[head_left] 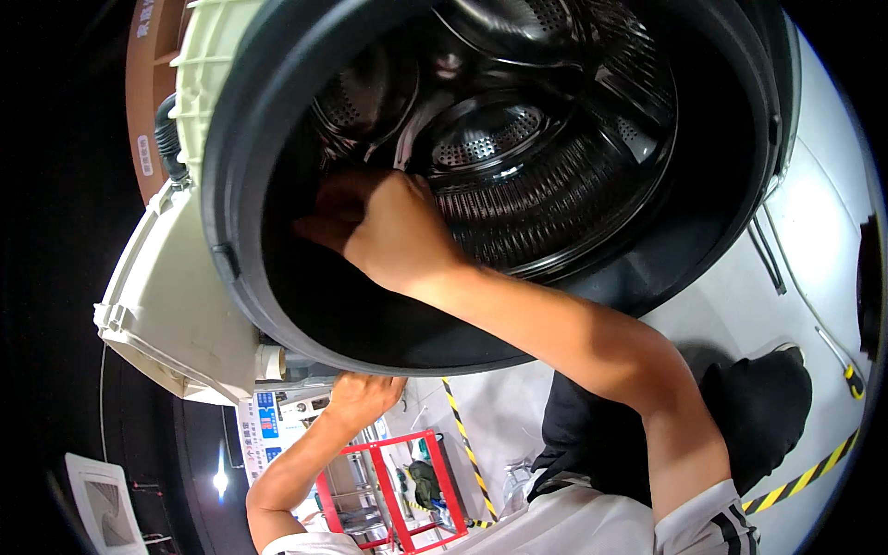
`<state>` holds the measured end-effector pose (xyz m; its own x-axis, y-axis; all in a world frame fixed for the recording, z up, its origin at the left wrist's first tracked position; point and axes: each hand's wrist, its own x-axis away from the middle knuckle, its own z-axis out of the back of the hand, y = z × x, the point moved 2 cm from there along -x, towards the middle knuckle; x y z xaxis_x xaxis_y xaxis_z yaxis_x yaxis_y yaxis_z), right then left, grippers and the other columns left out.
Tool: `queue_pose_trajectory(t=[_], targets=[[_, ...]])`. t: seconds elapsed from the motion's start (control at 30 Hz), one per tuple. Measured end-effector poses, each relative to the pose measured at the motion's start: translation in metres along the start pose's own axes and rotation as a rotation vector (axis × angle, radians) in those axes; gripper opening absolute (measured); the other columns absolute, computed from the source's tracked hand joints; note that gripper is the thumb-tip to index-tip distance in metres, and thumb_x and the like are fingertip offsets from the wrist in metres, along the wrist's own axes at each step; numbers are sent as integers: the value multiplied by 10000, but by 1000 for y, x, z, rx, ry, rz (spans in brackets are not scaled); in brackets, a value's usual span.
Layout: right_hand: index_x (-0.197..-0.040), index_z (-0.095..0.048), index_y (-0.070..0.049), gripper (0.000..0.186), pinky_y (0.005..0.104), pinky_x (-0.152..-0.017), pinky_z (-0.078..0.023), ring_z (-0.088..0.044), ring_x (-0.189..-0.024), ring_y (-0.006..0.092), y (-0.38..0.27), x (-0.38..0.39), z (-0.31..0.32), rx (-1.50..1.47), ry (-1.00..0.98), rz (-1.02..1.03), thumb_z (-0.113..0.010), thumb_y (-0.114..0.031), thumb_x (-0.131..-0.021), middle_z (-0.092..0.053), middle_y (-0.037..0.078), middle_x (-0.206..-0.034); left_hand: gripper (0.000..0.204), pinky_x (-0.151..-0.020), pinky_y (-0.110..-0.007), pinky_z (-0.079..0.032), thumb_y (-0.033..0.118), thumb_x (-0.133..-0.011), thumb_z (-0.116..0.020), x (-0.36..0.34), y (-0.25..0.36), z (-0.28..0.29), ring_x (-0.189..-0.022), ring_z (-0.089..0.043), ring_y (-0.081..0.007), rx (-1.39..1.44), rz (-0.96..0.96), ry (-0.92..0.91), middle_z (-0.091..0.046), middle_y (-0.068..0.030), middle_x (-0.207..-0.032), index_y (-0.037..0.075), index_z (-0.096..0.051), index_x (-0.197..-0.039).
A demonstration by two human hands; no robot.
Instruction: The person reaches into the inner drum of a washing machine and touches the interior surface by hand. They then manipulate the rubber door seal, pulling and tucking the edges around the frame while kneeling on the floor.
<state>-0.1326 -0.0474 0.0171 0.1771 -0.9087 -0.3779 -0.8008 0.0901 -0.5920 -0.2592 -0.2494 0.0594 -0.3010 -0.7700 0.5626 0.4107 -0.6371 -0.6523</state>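
A black rubber gasket [239,166] forms a wide ring around a perforated metal washer drum [555,185]. My right hand [393,231] reaches inside the ring at its left; its fingers are curled in shadow, on something I cannot make out. Below the ring, my left hand [363,398] has its fingers bent up at the underside of the machine, where their grip is partly hidden. A cream plastic housing [171,296] with a short spout [271,363] sits left of the gasket, under a black corrugated hose [168,139].
A red metal frame [376,467] with tools and parts stands below. Yellow-and-black tape [805,476] marks the pale floor, where cords and a yellow-handled tool [851,377] lie at right. My dark-clad leg [749,416] is under the machine's right side. A brown panel [148,92] stands behind at upper left.
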Motion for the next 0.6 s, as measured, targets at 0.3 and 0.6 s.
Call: queue_pose_trajectory(t=[0.3, 0.6], targets=[[-984, -666, -15, 217, 330, -814, -502, -664, -893, 240, -8, 8, 10, 235, -305, -17, -678, -100, -784, -677, 163, -959, 222, -658, -332, -512, 167, -662, -602, 8, 2, -1, -765, -618, -215, 93, 85, 47, -617, -80, -828, 81, -639, -864], [-902, -668, -26, 149, 313, -688, -516, -652, -759, 288, -72, 15, 51, 571, -655, 134, -699, -107, -781, -671, 122, -853, 75, -570, -262, -452, 160, -680, -570, -2, -4, 25, -705, -543, -159, 249, 218, 167, -477, -19, -705, 99, -534, -655]])
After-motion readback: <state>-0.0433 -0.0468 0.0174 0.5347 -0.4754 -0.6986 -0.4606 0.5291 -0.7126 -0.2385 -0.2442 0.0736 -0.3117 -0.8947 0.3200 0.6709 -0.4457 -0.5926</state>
